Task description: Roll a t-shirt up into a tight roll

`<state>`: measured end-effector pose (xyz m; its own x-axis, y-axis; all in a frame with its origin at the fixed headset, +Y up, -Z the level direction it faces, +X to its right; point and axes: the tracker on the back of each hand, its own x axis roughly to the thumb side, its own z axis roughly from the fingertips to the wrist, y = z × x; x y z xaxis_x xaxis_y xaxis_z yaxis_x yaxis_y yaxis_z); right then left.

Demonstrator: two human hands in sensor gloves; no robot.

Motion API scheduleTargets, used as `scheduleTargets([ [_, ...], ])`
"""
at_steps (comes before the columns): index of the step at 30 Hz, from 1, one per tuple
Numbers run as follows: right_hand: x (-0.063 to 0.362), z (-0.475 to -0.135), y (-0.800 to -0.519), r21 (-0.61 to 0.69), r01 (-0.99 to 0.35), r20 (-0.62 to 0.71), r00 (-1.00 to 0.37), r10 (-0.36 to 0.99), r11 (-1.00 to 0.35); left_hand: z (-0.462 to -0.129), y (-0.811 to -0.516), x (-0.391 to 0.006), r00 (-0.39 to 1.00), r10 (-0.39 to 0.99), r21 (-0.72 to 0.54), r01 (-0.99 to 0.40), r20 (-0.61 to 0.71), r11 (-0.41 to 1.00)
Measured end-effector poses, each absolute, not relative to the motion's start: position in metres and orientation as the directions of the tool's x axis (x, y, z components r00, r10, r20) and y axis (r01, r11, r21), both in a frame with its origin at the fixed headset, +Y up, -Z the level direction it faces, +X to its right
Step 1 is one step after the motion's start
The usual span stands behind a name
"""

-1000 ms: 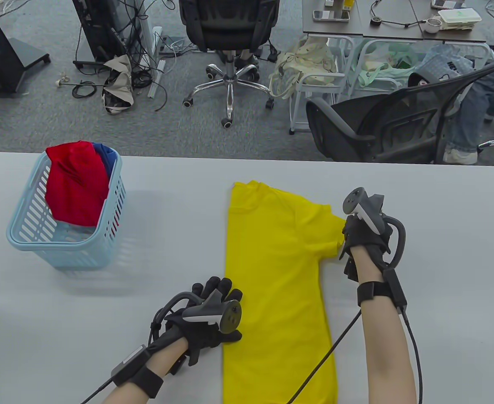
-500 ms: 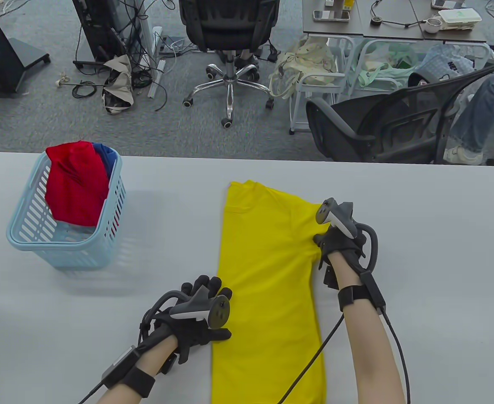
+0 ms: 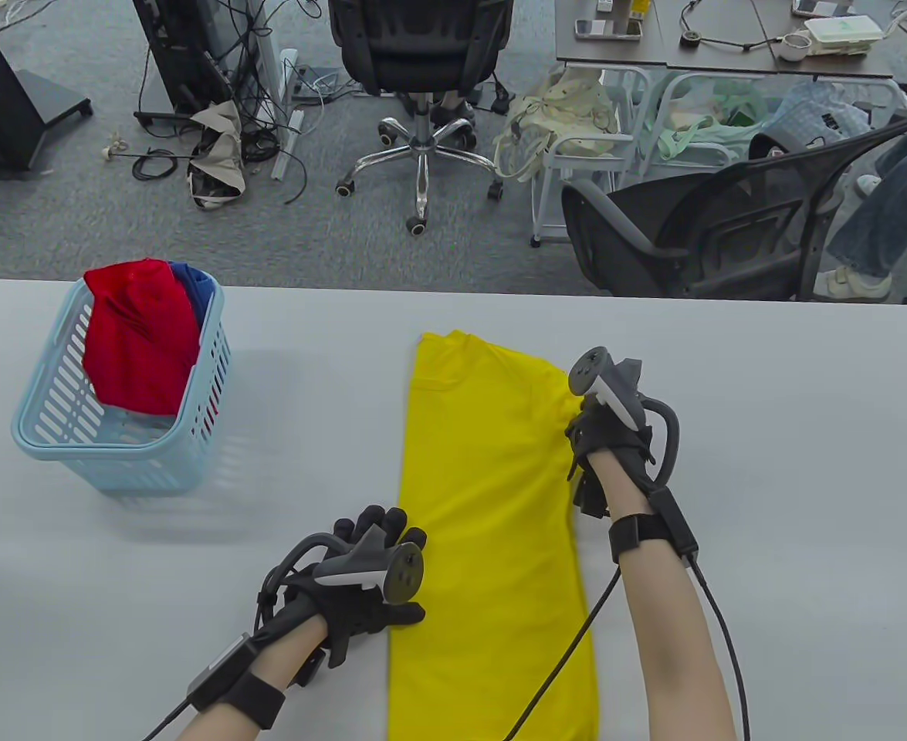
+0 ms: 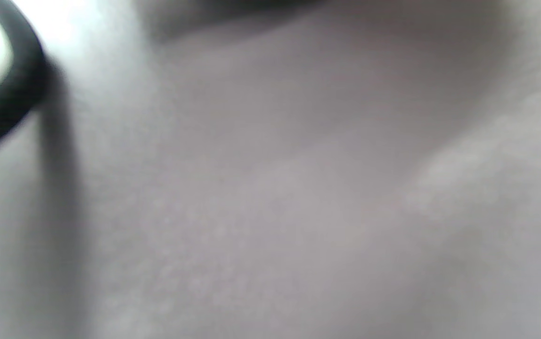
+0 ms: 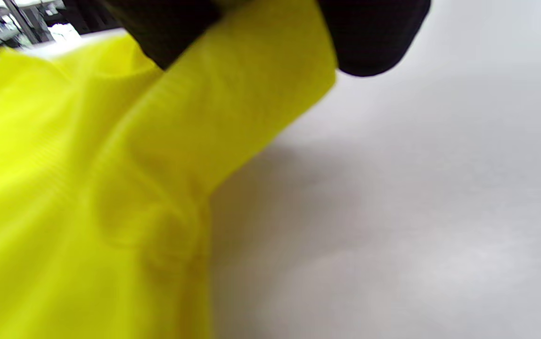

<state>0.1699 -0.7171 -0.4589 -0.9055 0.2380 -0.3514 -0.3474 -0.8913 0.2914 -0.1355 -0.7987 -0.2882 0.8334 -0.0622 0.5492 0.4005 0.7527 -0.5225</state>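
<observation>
The yellow t-shirt (image 3: 492,532) lies flat on the grey table (image 3: 793,463) in front of me, folded into a long strip that runs from the near edge toward the far side. My right hand (image 3: 611,448) is at the shirt's right edge, beside the shoulder; in the right wrist view my gloved fingers (image 5: 369,42) pinch the folded sleeve (image 5: 233,103) and hold it lifted off the table. My left hand (image 3: 360,587) lies on the shirt's left edge, lower down, fingers spread and fairly straight, pressing flat where cloth meets table. The left wrist view is only a grey blur with a dark cable at its corner, so it adds nothing.

Well to the left of the shirt stands a light blue plastic basket (image 3: 59,444) holding a red garment (image 3: 140,340) with something blue (image 3: 194,289) behind it. Black cables run from both wrists off the near edge, the right one crossing the shirt's lower corner.

Beyond the shirt, past the table's far edge, the floor is grey carpet. A black office chair (image 3: 421,69) stands there with tangled cables (image 3: 214,147) to its left, a second mesh chair (image 3: 731,224) to the right, and a desk (image 3: 723,38) with small items behind.
</observation>
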Motion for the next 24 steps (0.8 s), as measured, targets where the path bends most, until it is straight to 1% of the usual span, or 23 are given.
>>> scheduleTargets([
  [1,0.167,-0.456,-0.709,0.291,-0.423,-0.325,-0.888,0.327,-0.858,-0.288,-0.799,-0.135,0.833,-0.062,-0.523,0.401,0.550,0.752],
  [2,0.160,-0.453,-0.699,0.332,-0.533,-0.243,-0.846,0.475,-0.778,-0.288,-0.799,-0.135,0.833,-0.061,-0.524,0.401,0.550,0.751],
  [4,0.148,-0.444,-0.685,0.454,-0.641,-0.132,-0.735,0.665,-0.619,-0.288,-0.799,-0.135,0.833,-0.060,-0.526,0.401,0.550,0.750],
  [5,0.142,-0.438,-0.676,0.488,-0.654,-0.084,-0.694,0.715,-0.578,-0.288,-0.799,-0.135,0.833,-0.061,-0.525,0.401,0.550,0.751],
  [7,0.134,-0.430,-0.663,0.460,-0.598,-0.027,-0.748,0.663,-0.657,-0.288,-0.799,-0.135,0.833,-0.061,-0.525,0.401,0.550,0.751],
  [9,0.128,-0.425,-0.658,0.393,-0.430,0.026,-0.878,0.478,-0.813,-0.288,-0.799,-0.135,0.833,-0.061,-0.525,0.401,0.549,0.751],
  [10,0.125,-0.424,-0.660,0.386,-0.382,0.037,-0.903,0.428,-0.840,-0.288,-0.799,-0.135,0.834,-0.061,-0.525,0.400,0.549,0.751],
  [11,0.121,-0.422,-0.666,0.391,-0.305,0.056,-0.934,0.353,-0.868,-0.288,-0.799,-0.135,0.834,-0.060,-0.525,0.400,0.549,0.751],
  [12,0.117,-0.420,-0.674,0.413,-0.253,0.068,-0.950,0.306,-0.875,-0.288,-0.799,-0.135,0.834,-0.061,-0.525,0.400,0.549,0.751],
  [14,0.111,-0.418,-0.689,0.467,-0.192,0.096,-0.959,0.265,-0.863,-0.288,-0.798,-0.135,0.834,-0.060,-0.525,0.400,0.549,0.751],
  [15,0.108,-0.419,-0.699,0.505,-0.128,0.100,-0.974,0.205,-0.853,-0.288,-0.798,-0.135,0.834,-0.060,-0.526,0.400,0.549,0.751],
  [16,0.106,-0.420,-0.706,0.515,-0.074,0.086,-0.987,0.137,-0.854,-0.288,-0.798,-0.135,0.834,-0.060,-0.526,0.400,0.548,0.751],
  [17,0.105,-0.424,-0.713,0.500,-0.008,0.073,-0.996,0.051,-0.866,-0.288,-0.798,-0.135,0.834,-0.061,-0.525,0.400,0.548,0.751],
  [18,0.105,-0.427,-0.718,0.483,0.027,0.047,-0.999,-0.005,-0.875,-0.288,-0.798,-0.135,0.834,-0.061,-0.525,0.401,0.548,0.751],
  [20,0.105,-0.436,-0.728,0.483,0.063,-0.001,-0.997,-0.072,-0.874,-0.288,-0.798,-0.135,0.834,-0.061,-0.526,0.401,0.549,0.750],
  [21,0.103,-0.441,-0.733,0.507,0.063,-0.023,-0.996,-0.087,-0.859,-0.288,-0.798,-0.135,0.834,-0.061,-0.526,0.401,0.549,0.750],
  [24,0.094,-0.447,-0.739,0.555,0.043,-0.001,-0.999,-0.052,-0.831,-0.289,-0.798,-0.135,0.833,-0.060,-0.528,0.403,0.550,0.748],
])
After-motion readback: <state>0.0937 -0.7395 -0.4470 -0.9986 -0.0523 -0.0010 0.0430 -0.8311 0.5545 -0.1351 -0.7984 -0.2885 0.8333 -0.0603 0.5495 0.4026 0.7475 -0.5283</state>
